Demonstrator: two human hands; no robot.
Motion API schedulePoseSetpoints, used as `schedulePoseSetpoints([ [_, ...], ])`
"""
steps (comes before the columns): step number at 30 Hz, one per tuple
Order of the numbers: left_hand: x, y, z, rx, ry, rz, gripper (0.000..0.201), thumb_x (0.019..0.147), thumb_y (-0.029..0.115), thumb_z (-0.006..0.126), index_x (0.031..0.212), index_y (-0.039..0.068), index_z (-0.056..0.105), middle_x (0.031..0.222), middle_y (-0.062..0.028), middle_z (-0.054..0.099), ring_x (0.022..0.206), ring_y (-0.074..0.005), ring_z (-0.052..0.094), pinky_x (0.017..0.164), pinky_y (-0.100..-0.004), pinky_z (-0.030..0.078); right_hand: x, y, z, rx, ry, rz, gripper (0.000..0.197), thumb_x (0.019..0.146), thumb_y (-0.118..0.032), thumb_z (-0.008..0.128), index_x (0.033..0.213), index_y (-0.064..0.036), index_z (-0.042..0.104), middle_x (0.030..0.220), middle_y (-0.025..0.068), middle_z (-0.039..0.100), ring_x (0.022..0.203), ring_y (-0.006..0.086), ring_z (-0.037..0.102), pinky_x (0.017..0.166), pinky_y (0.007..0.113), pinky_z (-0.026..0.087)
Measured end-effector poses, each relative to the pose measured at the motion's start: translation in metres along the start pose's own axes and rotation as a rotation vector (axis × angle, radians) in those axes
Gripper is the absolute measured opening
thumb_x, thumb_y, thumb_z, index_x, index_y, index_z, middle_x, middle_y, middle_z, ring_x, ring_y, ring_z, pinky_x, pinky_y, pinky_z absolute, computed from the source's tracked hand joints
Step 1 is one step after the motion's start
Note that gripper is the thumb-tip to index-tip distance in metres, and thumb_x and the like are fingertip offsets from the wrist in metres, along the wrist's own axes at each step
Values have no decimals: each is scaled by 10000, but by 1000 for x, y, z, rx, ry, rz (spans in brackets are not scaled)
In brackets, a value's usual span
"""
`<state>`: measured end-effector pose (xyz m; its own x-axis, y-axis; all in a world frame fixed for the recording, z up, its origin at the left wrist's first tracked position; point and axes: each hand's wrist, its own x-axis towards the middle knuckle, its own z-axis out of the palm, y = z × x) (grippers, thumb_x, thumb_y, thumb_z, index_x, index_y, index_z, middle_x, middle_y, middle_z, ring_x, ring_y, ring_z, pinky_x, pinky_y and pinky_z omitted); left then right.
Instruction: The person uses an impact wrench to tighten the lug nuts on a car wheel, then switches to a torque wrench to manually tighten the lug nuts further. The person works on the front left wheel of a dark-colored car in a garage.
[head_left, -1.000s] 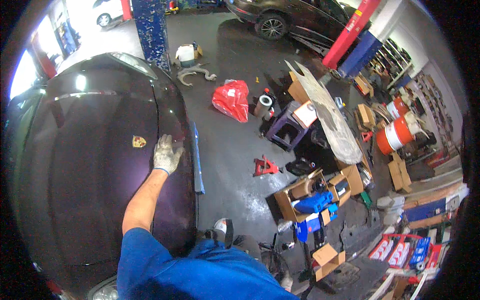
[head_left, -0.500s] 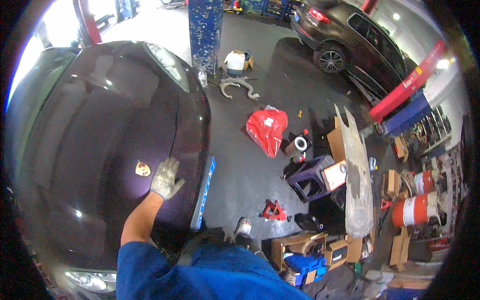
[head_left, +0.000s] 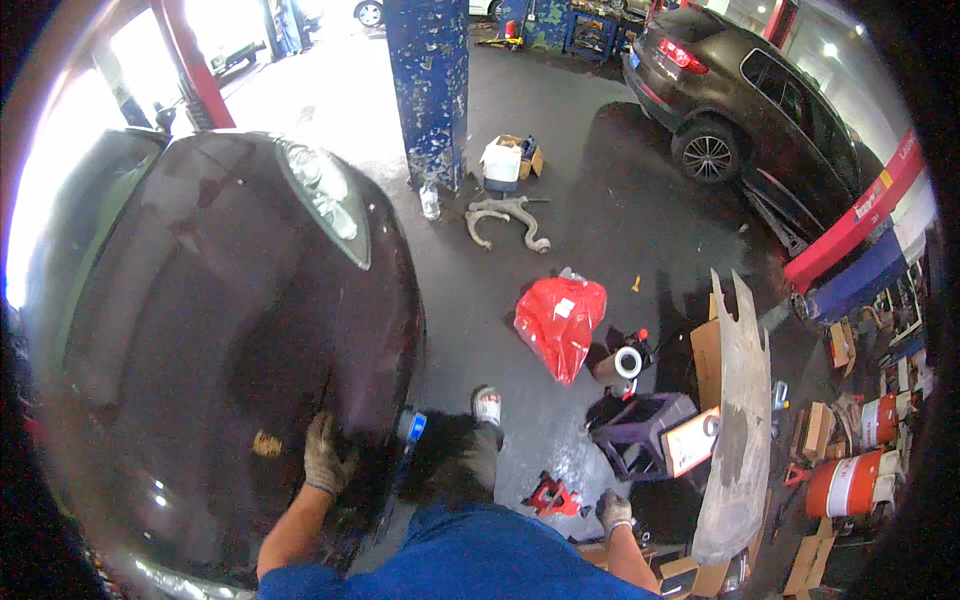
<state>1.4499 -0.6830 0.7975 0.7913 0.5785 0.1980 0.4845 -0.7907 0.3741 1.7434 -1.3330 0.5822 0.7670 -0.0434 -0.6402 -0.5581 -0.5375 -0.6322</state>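
A dark car's hood [head_left: 230,330] fills the left side, with a small gold badge [head_left: 267,443] near its front. My left hand [head_left: 328,458], in a light work glove, lies on the hood's front edge just right of the badge. Its fingers are stretched out, the thumb apart, and it holds nothing that I can see. My right hand [head_left: 615,510], also gloved, hangs low at the right beside a red jack stand [head_left: 552,495]. Its fingers look curled in, with no object visible in them. The blue-ended number plate [head_left: 415,428] sits at the car's front.
A red plastic bag [head_left: 562,325], metal suspension arms [head_left: 520,215] and a dark purple stool [head_left: 645,437] are on the floor. A long grey panel [head_left: 735,430] stands right of the stool. Past a blue pillar [head_left: 430,100], a brown car [head_left: 760,100] is parked. Red-and-white drums [head_left: 842,487] stand far right.
The view has shifted, so the scene sits lower. My left hand remains on the hood by the badge. My right hand has come into view at the lower right, and one foot has moved forward.
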Motion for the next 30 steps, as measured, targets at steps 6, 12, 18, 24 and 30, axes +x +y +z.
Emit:
schedulePoseSetpoints([
  [6,130,80,90,-426,2,-307,661,783,186,786,1370,-27,566,1375,-247,603,1283,-423,577,1111,-465,469,77,-80,1,98,70,318,346,1078,-387,448,1178,-122,647,826,55,658,731,250,632,617,448,513],
  [12,329,118,99,-441,45,-75,610,819,140,799,1372,-1,584,1376,-264,606,1260,-433,598,1081,-464,495,148,-261,42,-1062,-256,-348,329,1038,-306,556,1311,-131,613,901,105,738,772,222,721,616,410,577],
  [18,498,107,108,-484,229,-106,597,810,142,807,1354,-6,611,1334,-244,639,1215,-421,636,1026,-460,535,258,-444,136,-1499,-310,-626,293,911,-234,646,1158,-92,711,1064,184,766,990,367,742,794,488,590],
  [24,634,62,130,-488,337,-375,493,829,151,782,1272,-30,666,1248,-246,683,1124,-410,687,966,-447,564,427,-644,212,-1642,-455,-766,347,931,-309,608,1205,-116,700,1134,217,744,1030,362,740,890,475,594],
  [30,754,13,92,-447,421,-675,408,866,213,730,1189,-35,709,1146,-239,727,1032,-377,733,917,-433,580,534,-953,409,-1430,-391,-878,223,946,-256,600,986,-73,721,1129,268,716,1080,403,699,918,486,557],
])
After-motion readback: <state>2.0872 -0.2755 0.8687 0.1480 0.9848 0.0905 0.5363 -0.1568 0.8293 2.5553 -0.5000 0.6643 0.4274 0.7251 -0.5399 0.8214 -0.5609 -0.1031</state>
